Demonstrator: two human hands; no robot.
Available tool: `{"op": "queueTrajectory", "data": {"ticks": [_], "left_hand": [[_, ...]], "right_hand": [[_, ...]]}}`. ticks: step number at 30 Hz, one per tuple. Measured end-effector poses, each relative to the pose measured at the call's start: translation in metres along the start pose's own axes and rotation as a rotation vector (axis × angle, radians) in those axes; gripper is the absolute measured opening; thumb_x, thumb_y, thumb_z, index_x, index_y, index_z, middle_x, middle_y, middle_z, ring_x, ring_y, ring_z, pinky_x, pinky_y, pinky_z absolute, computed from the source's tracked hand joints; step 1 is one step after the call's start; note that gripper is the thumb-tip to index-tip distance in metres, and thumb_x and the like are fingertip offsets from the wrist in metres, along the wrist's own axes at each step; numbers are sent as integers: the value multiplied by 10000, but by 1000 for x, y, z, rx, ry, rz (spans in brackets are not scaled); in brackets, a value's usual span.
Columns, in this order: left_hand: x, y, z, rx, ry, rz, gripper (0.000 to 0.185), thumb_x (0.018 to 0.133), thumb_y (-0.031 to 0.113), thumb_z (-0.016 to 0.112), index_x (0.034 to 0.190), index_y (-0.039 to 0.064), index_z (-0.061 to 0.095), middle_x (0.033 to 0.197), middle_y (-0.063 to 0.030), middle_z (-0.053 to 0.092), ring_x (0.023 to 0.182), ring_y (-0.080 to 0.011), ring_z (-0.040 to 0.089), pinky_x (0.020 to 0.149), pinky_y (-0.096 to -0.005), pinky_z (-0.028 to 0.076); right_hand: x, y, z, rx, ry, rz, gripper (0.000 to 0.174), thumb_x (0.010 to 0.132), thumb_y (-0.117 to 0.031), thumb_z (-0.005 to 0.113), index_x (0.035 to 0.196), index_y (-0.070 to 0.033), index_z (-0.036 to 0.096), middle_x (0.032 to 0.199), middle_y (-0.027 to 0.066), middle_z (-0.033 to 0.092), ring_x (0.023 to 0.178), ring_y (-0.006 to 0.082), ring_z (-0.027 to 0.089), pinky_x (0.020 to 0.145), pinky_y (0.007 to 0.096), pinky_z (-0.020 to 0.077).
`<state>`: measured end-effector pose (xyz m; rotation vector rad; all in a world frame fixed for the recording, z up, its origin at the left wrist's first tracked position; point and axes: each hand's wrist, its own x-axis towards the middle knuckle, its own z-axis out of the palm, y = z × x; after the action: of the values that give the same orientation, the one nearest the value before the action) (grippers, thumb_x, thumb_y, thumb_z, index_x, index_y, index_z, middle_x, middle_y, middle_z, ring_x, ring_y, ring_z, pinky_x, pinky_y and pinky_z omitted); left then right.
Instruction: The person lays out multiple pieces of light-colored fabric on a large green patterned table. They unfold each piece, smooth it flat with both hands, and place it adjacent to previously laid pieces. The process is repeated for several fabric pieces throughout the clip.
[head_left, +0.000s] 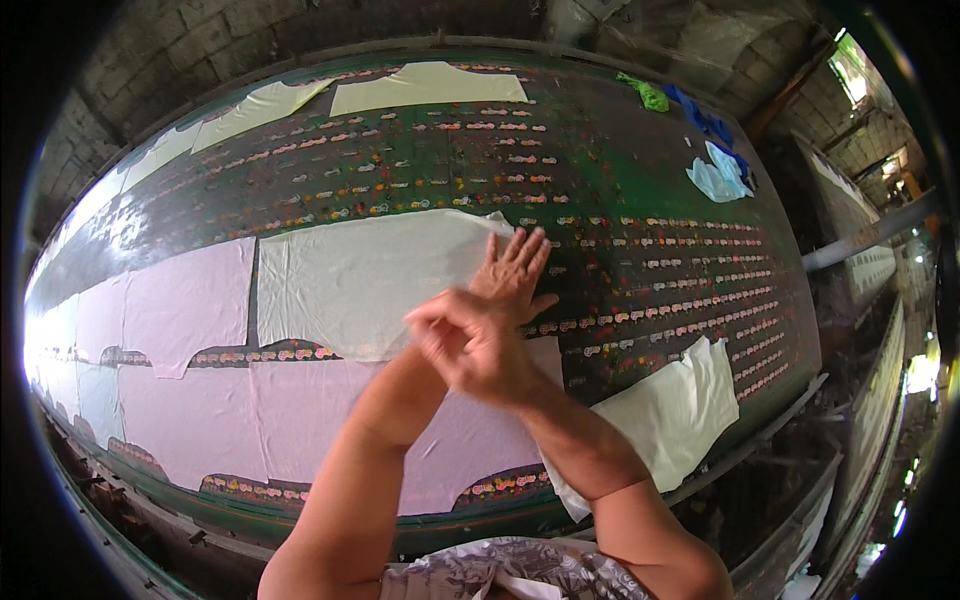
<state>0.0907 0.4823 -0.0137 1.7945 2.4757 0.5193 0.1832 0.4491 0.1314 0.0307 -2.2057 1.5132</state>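
My left hand (514, 268) reaches out palm down with its fingers apart, at the right end of a pale greenish-white fabric panel (352, 277). The panel's far corner is slightly rumpled beside my fingertips. My right hand (474, 352) crosses above my left forearm, blurred, with its fingers curled. Whether anything is inside those fingers is hidden. Below my arms lies a flat pink fabric panel (322, 420). Another pink panel (187, 300) lies left of the pale one. Near my right forearm, a creased off-white fabric piece (667, 420) rests at the table's near edge.
The long dark table (622, 187) bears rows of small printed marks. Pale yellow panels (427, 86) lie along its far side. A green cloth (645, 94), a blue strip (701, 116) and a light blue crumpled piece (718, 176) sit far right. A metal pipe (870, 232) adjoins the right end.
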Motion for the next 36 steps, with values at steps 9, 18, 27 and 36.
{"op": "queueTrajectory", "data": {"ticks": [9,18,27,36], "left_hand": [[-94,-20,-40,101,-74,-407,887,1088,577,518,1735,15,287,1824,-224,220,1691,-479,128,1356,-641,88],[-89,-40,-32,44,54,-505,742,1070,449,552,1692,69,416,1800,-239,286,1686,-507,130,1317,-727,117],[9,-30,-9,122,22,-364,975,1051,728,468,1702,9,368,1832,-187,236,1704,-437,123,1344,-670,84],[-24,31,7,193,-140,89,1055,1043,727,514,1753,6,217,1838,-186,211,1710,-375,151,1387,-534,112]], "right_hand": [[53,165,-91,-933,97,588,293,936,-357,835,1047,-85,831,991,105,788,895,354,777,820,495,627],[37,142,-44,-291,41,110,107,905,-140,822,887,-56,760,909,121,715,769,300,730,693,410,592],[-61,61,-62,-408,-139,-215,155,858,-60,869,946,-74,743,925,76,730,838,286,723,732,406,603],[-105,60,-106,-488,87,-36,129,908,5,831,975,-34,727,904,94,727,748,242,709,636,344,579]]}}
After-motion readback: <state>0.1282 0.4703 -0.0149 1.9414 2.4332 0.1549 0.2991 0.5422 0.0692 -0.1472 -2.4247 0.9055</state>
